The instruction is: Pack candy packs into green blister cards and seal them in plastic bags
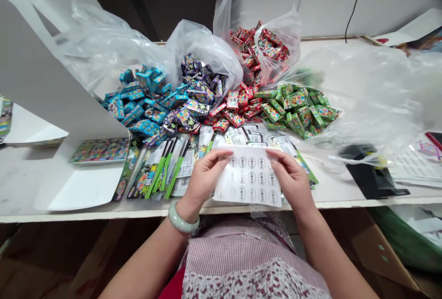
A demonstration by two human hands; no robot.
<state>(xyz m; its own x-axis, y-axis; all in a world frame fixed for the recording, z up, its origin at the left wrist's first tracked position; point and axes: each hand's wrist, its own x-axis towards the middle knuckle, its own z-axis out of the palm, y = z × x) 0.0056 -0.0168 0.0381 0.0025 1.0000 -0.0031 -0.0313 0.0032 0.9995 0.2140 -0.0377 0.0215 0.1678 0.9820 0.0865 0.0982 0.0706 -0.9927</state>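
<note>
My left hand (207, 179) and my right hand (290, 177) hold a white sheet of round printed stickers (247, 177) by its two side edges, above a spread of flat printed packets (162, 170) with green strips. Just beyond the sheet lie heaps of small boxed sweets or toys: blue (138, 101), purple (196, 87), red (240, 105) and green (297, 110). More red ones fill a clear plastic bag (258, 45) at the back. A pale green bangle (183, 218) circles my left wrist.
The white table's front edge (103, 213) runs just below my hands. A black tape dispenser (373, 172) stands at the right beside loose printed papers (414, 165). Loose plastic film lies across the right. Cardboard (380, 253) sits below the table.
</note>
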